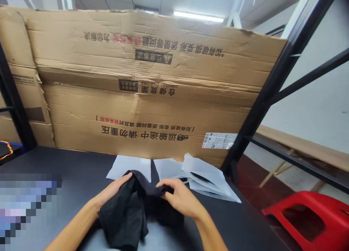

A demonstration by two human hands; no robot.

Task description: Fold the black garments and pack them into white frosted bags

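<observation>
A crumpled black cloth [125, 211] hangs between my two hands above the dark tabletop, low in the middle of the head view. My left hand [116, 189] holds its upper left part, with the fingers partly hidden behind the fabric. On the other side, my right hand [177, 196] pinches a bunched part of the cloth between thumb and fingers. Behind the hands lie a white sheet [129, 165], a second white piece [167, 167] and a stack of white sleeves or bags [209, 178].
A large cardboard sheet [152, 109] stands along the back of the dark table [79, 167]. Black metal posts [261, 98] frame the sides. A red chair [321, 218] is at the lower right. The lower left is pixelated.
</observation>
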